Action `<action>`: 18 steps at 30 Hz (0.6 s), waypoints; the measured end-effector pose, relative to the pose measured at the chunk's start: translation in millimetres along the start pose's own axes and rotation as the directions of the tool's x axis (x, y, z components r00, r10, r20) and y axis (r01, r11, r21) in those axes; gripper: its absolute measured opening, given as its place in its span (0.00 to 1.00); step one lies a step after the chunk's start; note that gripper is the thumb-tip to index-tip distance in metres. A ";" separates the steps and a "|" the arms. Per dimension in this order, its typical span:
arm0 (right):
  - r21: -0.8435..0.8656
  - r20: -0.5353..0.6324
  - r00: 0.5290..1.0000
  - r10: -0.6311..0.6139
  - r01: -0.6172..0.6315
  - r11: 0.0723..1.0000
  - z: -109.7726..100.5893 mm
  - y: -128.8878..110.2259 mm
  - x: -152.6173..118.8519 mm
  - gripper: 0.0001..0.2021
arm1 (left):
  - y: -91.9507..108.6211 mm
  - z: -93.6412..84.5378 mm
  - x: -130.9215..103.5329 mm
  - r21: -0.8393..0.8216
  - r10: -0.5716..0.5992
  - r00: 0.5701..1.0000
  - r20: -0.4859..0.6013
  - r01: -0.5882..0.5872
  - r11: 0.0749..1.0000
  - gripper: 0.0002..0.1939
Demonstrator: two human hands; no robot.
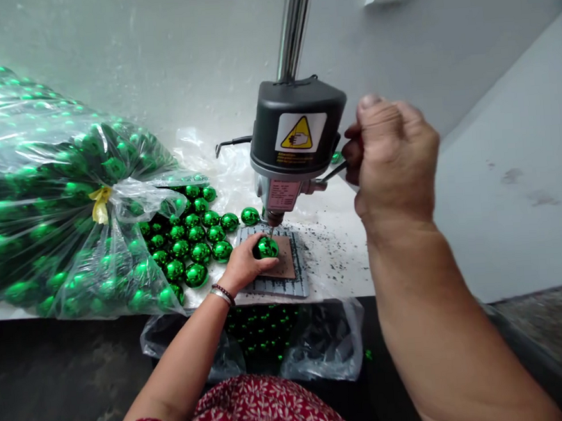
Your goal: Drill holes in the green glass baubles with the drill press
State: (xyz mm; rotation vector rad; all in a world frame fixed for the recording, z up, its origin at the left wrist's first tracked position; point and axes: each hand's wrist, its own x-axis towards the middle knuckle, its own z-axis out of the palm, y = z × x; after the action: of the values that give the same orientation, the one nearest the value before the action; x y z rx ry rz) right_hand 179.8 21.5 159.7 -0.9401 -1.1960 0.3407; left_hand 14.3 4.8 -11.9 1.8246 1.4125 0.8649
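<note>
A shiny green ball (269,247) rests on a small brown board (286,266) under a bench drill press (296,97). My left hand (249,262) grips the ball from its left side, thumb toward the front. The drill bit (271,231) comes down at the top of the ball; whether it has gone in, I cannot tell. Raised at the right of the drill head, my right hand (393,158) is wrapped around the end of the feed lever (335,171). Its fingers partly hide the lever's grip.
Several loose green balls lie left of the grey slotted base (299,289). A large tied clear plastic bag (71,231) of such balls fills the left side. Dark green shavings dot the white table (348,276). Below its front edge hangs a plastic-lined container (324,345) holding more balls.
</note>
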 end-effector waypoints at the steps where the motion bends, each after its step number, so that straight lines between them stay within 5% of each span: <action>1: 0.006 -0.001 1.000 0.020 -0.020 1.000 0.8 -1.0 4.7 0.18 | 1.1 -2.0 -5.5 -0.018 0.008 1.000 0.002 -0.008 1.000 0.32; 10: 0.014 -0.045 0.998 0.047 -0.047 0.999 5.2 -0.2 2.3 0.20 | 10.7 -20.8 -58.9 -0.043 0.121 0.989 0.084 -0.118 0.992 0.35; 16: 0.058 -0.064 0.995 0.077 -0.074 0.996 5.2 0.1 0.2 0.20 | 9.6 -25.8 -77.7 -0.001 0.209 0.934 0.289 -0.218 0.976 0.36; 18: 0.064 -0.067 0.996 0.065 -0.061 0.996 4.4 0.9 -1.5 0.20 | 4.2 -28.3 -75.7 0.047 0.181 0.955 0.234 -0.197 0.979 0.34</action>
State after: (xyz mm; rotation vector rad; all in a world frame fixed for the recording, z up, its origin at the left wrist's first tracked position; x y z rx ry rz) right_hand 175.5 22.9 158.3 -0.9297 -1.0891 0.3906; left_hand -21.6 -66.9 -0.5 2.0660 1.1505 0.6775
